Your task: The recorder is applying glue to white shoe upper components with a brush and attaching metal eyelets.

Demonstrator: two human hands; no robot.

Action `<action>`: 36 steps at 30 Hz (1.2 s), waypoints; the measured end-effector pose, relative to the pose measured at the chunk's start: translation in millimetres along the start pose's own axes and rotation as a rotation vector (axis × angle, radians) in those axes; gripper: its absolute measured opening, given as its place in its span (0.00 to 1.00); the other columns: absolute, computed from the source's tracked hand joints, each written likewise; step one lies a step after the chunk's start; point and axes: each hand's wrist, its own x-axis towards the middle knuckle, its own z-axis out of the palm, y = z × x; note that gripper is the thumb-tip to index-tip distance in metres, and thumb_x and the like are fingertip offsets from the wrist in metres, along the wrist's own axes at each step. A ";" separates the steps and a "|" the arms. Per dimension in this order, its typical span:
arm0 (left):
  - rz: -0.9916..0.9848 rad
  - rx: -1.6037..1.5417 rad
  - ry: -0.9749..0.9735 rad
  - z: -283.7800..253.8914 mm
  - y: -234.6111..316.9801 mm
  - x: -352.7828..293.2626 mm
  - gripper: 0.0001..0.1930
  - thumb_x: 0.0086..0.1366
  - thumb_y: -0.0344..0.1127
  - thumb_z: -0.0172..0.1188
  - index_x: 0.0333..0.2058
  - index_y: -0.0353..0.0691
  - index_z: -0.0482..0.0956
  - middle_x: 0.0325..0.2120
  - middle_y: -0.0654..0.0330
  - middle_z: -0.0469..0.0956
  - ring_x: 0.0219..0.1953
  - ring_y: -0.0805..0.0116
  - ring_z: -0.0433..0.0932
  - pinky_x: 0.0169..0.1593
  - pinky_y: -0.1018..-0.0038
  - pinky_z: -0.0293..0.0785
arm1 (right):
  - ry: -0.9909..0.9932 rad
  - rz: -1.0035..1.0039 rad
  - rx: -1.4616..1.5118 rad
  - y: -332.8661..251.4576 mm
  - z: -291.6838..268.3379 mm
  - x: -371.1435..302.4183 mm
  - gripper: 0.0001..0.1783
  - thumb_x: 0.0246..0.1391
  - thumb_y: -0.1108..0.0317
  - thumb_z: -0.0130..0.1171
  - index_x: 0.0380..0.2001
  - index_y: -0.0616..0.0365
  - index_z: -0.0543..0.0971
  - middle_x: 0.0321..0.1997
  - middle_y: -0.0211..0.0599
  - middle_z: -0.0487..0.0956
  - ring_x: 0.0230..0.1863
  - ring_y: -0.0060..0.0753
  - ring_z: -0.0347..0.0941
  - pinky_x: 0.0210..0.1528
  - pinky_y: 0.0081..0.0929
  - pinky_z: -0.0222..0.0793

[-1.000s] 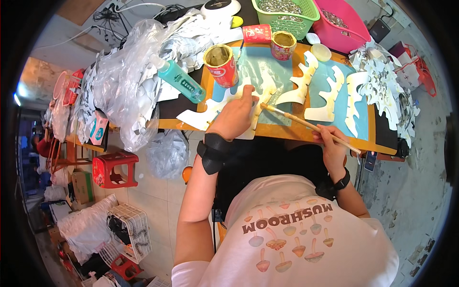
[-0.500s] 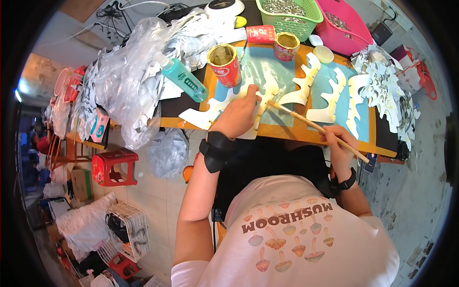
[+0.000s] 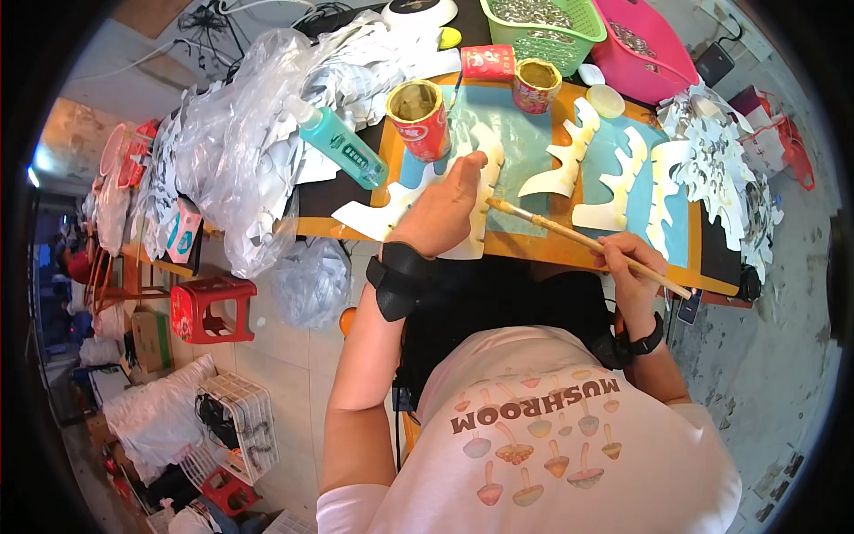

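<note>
My left hand (image 3: 442, 206) is closed, fingers together, on a white jagged cut-out piece (image 3: 484, 227) at the near edge of the work board. Part of that piece is hidden under the hand. Another white cut-out piece (image 3: 366, 218) sticks out to the hand's left. A long wooden-handled brush (image 3: 569, 233) is gripped in my right hand (image 3: 630, 267), its tip at the right edge of the held piece. Three more jagged pieces, a curved one (image 3: 569, 151), a middle one (image 3: 618, 187) and a right one (image 3: 660, 191), lie to the right with yellowish edges.
A red can (image 3: 418, 125) and a smaller can (image 3: 535, 86) stand behind my hands. A teal bottle (image 3: 342, 147) lies left of them. Green (image 3: 569, 40) and pink (image 3: 654, 53) baskets hold metal parts. White cut-outs (image 3: 712, 173) are heaped at right; plastic bags (image 3: 240, 151) cover the left.
The brush tip has moved slightly left and toward me along the held piece. That piece has shifted a little left, with my left hand still on it.
</note>
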 end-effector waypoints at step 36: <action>-0.192 0.024 0.274 -4.4 18.8 -102.5 0.24 0.51 0.28 0.69 0.48 0.35 0.72 0.42 0.52 0.77 0.49 0.50 0.72 0.52 0.62 0.66 | -0.419 -0.217 -0.177 -113.0 39.7 222.2 0.11 0.58 0.65 0.57 0.26 0.61 0.79 0.19 0.27 0.75 0.19 0.14 0.67 0.21 0.15 0.60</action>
